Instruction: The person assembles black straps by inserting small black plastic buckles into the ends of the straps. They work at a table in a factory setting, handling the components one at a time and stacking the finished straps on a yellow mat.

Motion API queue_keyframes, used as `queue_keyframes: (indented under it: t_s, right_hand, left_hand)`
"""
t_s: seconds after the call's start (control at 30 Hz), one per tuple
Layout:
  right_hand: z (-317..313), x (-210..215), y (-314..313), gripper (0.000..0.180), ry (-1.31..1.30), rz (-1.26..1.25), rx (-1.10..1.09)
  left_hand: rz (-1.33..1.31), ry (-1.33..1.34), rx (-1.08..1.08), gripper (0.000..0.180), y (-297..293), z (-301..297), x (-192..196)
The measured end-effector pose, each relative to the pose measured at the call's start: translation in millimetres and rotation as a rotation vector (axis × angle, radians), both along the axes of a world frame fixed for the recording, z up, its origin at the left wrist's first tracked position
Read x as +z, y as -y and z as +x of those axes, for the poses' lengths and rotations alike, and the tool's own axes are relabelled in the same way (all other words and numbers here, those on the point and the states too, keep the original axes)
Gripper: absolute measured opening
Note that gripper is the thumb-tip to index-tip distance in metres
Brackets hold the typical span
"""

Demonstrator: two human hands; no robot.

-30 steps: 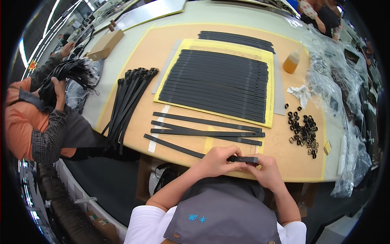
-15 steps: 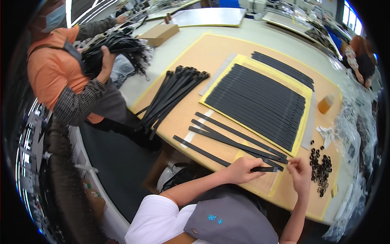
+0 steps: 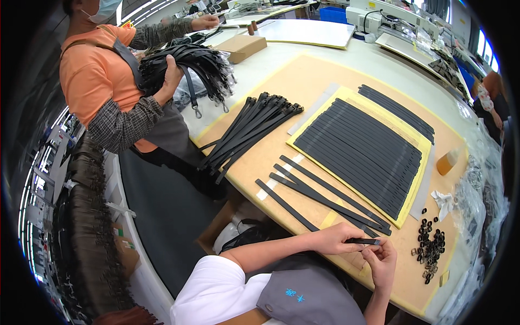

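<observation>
My left hand is closed on a flat black strap, which runs back toward the left along the near table edge. The strap's tip sticks out past my left fingers. My right hand meets that tip, thumb and fingers pinched around it; whether a small piece is also between them is hidden. Just beyond my hands lie a few loose black straps. To the right is a scattered pile of small black loops.
Many black straps lie side by side on a yellow-edged board. A strap bundle rests at left. A co-worker in orange stands there holding black straps with metal clips. An amber bottle and plastic bags are at right.
My right hand has come in to the strap's tip at my left hand; before, it was apart. The view has shifted, and the co-worker's bundle shows hanging clips.
</observation>
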State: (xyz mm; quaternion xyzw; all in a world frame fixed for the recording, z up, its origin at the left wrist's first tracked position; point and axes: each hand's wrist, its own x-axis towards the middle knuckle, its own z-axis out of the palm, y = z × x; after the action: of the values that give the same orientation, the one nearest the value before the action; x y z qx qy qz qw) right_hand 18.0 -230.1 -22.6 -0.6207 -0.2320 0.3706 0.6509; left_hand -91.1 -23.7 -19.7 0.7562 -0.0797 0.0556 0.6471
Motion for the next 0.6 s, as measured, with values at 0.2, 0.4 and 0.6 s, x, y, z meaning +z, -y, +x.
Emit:
queue_keyframes:
  t_s: [0.2,0.4,0.6]
  right_hand:
    - [-18.5,-33.1,-3.8,0.016,-0.275,0.201,-0.132]
    - [29.2,-45.2,43.9,0.009,-0.014,0.123,-0.667]
    - [225.2,-25.6,99.6,0.017,0.384,-0.005,-0.941]
  left_hand:
    - [-0.047,0.082,0.103,0.017,7.5,-1.0,-8.4]
    - [0.216,0.049,0.121,0.021,12.5,-5.6,-28.1]
    - [0.308,0.181,0.054,0.022,19.0,-0.4,-52.2]
